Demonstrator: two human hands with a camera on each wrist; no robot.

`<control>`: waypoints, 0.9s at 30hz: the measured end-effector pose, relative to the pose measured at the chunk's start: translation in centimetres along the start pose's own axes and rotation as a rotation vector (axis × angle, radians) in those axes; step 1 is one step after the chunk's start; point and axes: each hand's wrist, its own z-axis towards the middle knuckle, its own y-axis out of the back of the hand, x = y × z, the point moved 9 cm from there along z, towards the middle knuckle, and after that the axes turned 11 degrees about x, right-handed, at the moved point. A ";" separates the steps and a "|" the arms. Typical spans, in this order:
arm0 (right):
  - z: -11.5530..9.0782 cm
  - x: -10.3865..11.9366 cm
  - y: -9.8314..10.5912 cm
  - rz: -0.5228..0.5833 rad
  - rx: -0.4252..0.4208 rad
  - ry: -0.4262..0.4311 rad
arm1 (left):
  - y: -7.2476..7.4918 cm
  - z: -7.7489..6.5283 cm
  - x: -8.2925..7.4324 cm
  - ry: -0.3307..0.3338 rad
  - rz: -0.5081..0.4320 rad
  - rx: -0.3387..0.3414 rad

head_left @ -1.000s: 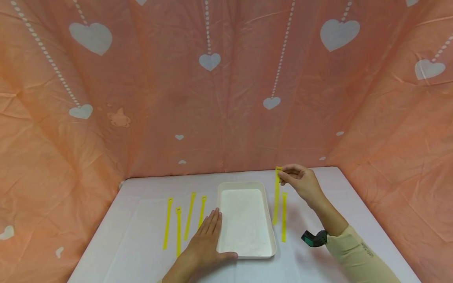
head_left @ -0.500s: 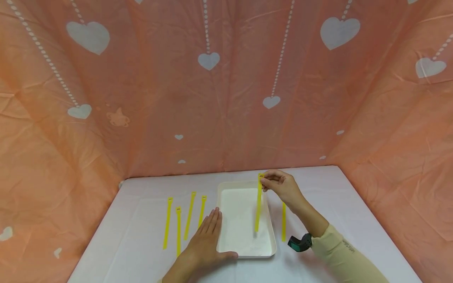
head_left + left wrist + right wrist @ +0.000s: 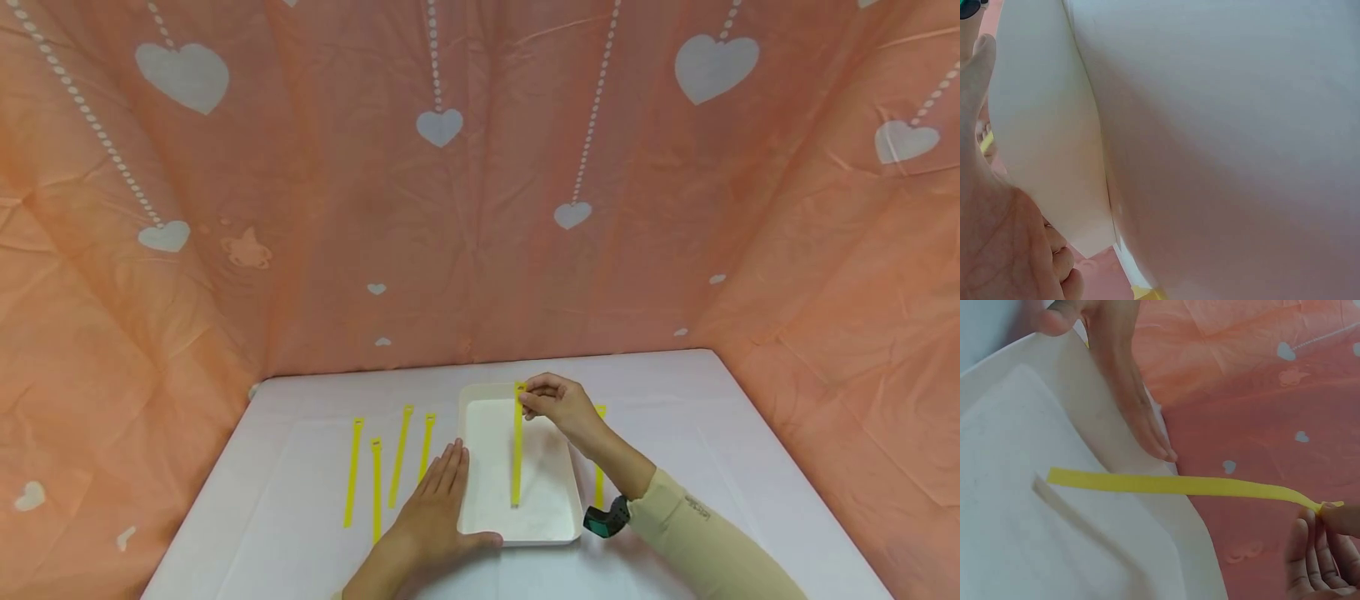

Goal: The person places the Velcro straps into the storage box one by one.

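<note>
My right hand (image 3: pixel 564 410) pinches a yellow cable tie (image 3: pixel 517 450), a flat strap with a slot in its head, between thumb and fingertips at the head end. The strap hangs down over a white rectangular tray (image 3: pixel 487 525); its lower end is close over the tray floor, and its shadow falls there in the right wrist view (image 3: pixel 1088 531). Along the tray's left side lies my left hand (image 3: pixel 435 500), fingers straight against the wall and thumb at the near edge. The left wrist view shows its palm (image 3: pixel 1004 244) beside the tray's outer wall (image 3: pixel 1054 137).
Left of the tray several more yellow ties (image 3: pixel 352 475) lie on the white-covered table (image 3: pixel 285 483), one partly behind the left hand. Another tie (image 3: pixel 599 483) lies right of the tray, partly covered by the right arm. A peach curtain (image 3: pixel 480 250) with hearts encloses the back and sides.
My right hand has carried the cable tie leftward from beside the tray to over its middle, coming slightly lower. The left hand has stayed at the tray.
</note>
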 end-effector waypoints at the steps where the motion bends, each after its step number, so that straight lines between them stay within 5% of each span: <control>1: 0.1 -0.2 -0.1 0.010 -0.001 -0.006 | 0.0 0.0 0.0 -0.002 0.001 -0.007; 13: 1.8 -2.2 -1.3 0.028 -0.014 -0.045 | 0.3 0.1 -0.3 0.031 0.052 0.053; 27: 3.7 -4.5 -1.9 -0.060 -0.025 -0.074 | 0.4 0.1 -0.4 0.018 0.069 0.017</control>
